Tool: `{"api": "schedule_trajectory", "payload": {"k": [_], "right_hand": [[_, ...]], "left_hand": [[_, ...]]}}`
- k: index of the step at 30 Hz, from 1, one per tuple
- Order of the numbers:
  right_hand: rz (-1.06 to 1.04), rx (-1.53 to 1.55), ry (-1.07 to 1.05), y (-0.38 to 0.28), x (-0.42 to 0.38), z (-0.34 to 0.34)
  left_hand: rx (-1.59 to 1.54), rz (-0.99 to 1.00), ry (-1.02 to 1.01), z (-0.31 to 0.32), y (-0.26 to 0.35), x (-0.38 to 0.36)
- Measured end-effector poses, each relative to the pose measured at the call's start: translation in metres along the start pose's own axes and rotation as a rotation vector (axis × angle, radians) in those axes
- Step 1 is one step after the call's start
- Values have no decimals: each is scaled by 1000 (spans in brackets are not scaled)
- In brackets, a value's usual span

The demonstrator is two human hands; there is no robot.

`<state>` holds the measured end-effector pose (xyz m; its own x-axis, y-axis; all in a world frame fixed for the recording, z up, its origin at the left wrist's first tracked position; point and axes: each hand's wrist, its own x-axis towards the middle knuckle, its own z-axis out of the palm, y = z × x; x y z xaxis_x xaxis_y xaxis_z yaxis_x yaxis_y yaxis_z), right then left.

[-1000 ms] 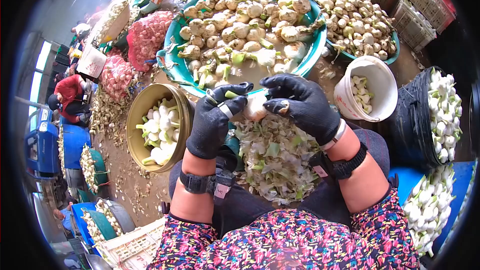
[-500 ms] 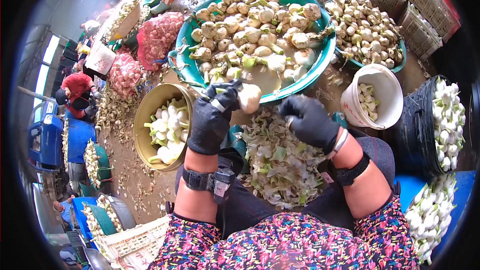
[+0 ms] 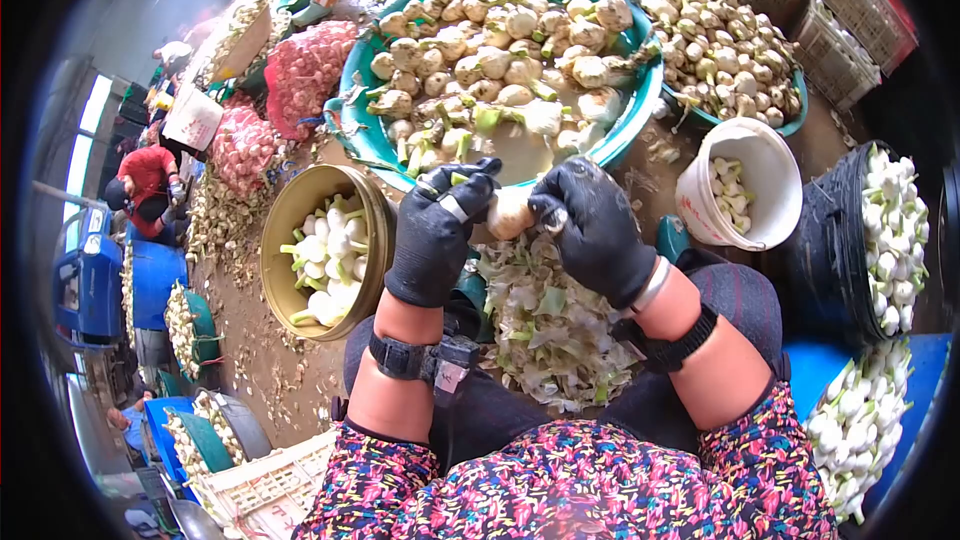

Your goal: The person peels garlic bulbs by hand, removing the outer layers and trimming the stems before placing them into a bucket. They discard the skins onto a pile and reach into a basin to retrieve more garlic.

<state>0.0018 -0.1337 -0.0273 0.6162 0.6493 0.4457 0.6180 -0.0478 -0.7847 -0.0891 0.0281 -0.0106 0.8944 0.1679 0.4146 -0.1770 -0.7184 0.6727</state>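
Observation:
Both of my hands wear black gloves and meet above my lap. My left hand [image 3: 440, 230] is closed around the green stem of a garlic bulb [image 3: 510, 214], whose pale round end points right. At the bulb's right side my right hand [image 3: 592, 232] is closed, its fingertips against the skin. A small light-coloured piece shows at those fingertips, too small to name. Beneath the hands lies a heap of peeled garlic skins and leaf scraps [image 3: 550, 330] between my knees. Straight ahead stands a green tub [image 3: 352, 135] with unpeeled bulbs and murky water.
A yellowish bucket [image 3: 378, 240] of peeled white bulbs stands left. On the right are a white bucket [image 3: 690, 195] with some garlic, a black tub [image 3: 825, 240] of peeled bulbs and a basin of unpeeled ones [image 3: 725, 50]. A person in red [image 3: 150, 180] crouches far left.
My right hand has moved left and now touches the bulb; before, it was apart from it. My left hand still holds the stem. The camera view has shifted slightly.

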Motion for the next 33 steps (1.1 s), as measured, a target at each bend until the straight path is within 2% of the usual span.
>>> {"api": "schedule_trajectory", "payload": {"k": [1,3,4,5,7,8,9,10,11,12,13,15,17,18,19,20,21,23,24,25,28,29,31,33], "right_hand": [[-114,-27,39,-3,-2,2],[-84,44,-136,-3,-13,1],[-109,1,-79,6,-15,0],[-130,-44,-19,15,-18,-4],[482,777,45,16,0,-39],[443,716,94,17,6,-56],[405,653,146,18,8,-67],[348,532,60,19,6,-72],[458,505,-116,19,5,-67],[363,347,-339,21,0,-60],[265,185,-554,22,-7,-52],[257,24,-723,16,-11,-37],[237,-80,-704,12,-5,-29],[301,-30,-644,4,1,-33],[365,22,-581,0,4,-36],[342,143,-509,7,1,-32],[342,144,-506,9,-1,-30],[262,27,-309,12,-2,-27],[274,6,-316,12,-1,-28],[276,6,-308,13,1,-30],[309,65,-267,15,4,-32],[280,52,-239,16,5,-32],[255,42,-204,15,7,-33],[286,72,-223,11,9,-35]], "left_hand": [[186,205,49,-6,-11,2],[304,80,63,-19,-10,0],[-409,-302,256,-13,-19,-4],[-792,-547,339,-20,-33,-5],[-1015,-572,483,-37,-17,-1],[-949,-507,488,-53,-25,-10],[-91,-236,331,-77,-46,-22],[253,-69,355,-100,-43,-24],[-471,-397,541,-117,-40,-26],[-106,-469,443,-145,-52,-37],[38,-490,356,-157,-57,-42],[153,-622,246,-160,-35,-30],[198,-410,55,-138,-19,-2],[177,-425,-15,-121,-19,12],[144,-357,-155,-103,-19,27],[303,-264,-207,-79,-37,40],[344,-277,-288,-58,-45,54],[567,-296,-435,-28,-74,77],[743,-420,-597,-18,-84,92],[750,-513,-675,-11,-93,99],[801,-655,-759,6,-123,99],[815,-648,-790,11,-133,96],[884,-371,-812,15,-168,87],[497,-485,-670,5,-174,86]]}}
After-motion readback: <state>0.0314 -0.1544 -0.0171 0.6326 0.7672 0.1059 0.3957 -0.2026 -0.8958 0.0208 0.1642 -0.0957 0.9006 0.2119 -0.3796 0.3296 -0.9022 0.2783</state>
